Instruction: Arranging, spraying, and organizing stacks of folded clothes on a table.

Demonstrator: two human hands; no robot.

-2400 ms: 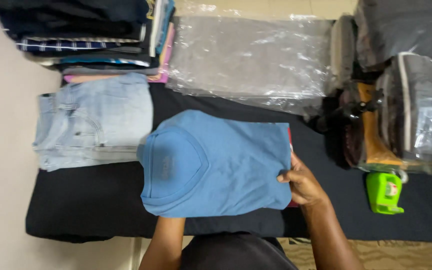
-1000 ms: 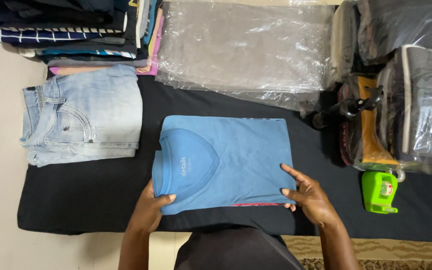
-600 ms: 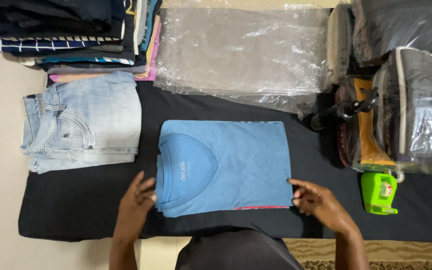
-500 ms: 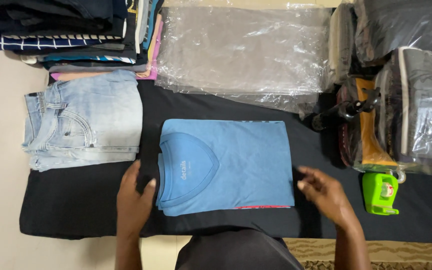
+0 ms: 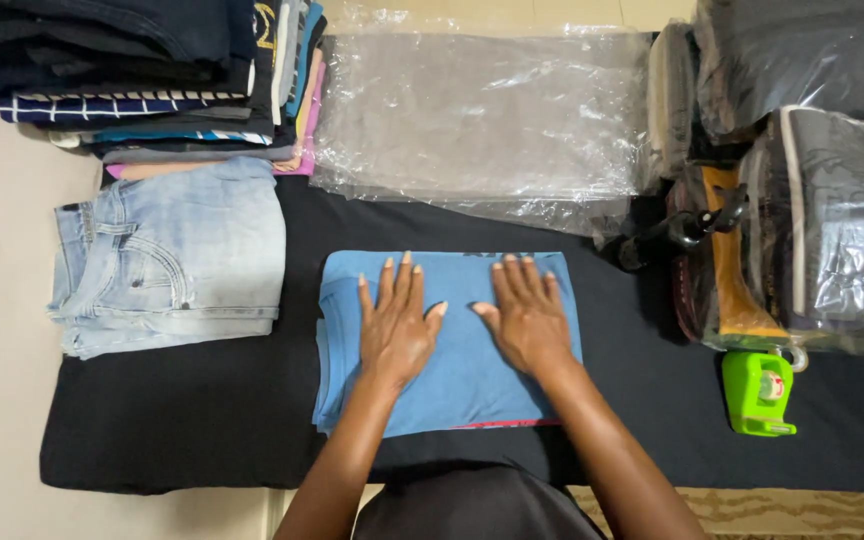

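Home packing spot; clothes stack (image 5: 152, 80); plastic bags (image 5: 482, 120)

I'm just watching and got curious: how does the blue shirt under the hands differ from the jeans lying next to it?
The blue T-shirt is plain, smooth mid-blue cloth; the folded jeans are pale, faded denim with seams and a pocket showing. The T-shirt has the left hand and right hand pressed flat on it; the jeans lie untouched. The T-shirt sits mid-mat, the jeans at its left end. Both are folded flat on the black mat.

Folded blue shirt (image 5: 449, 385) lies flat on black cloth (image 5: 202, 420).
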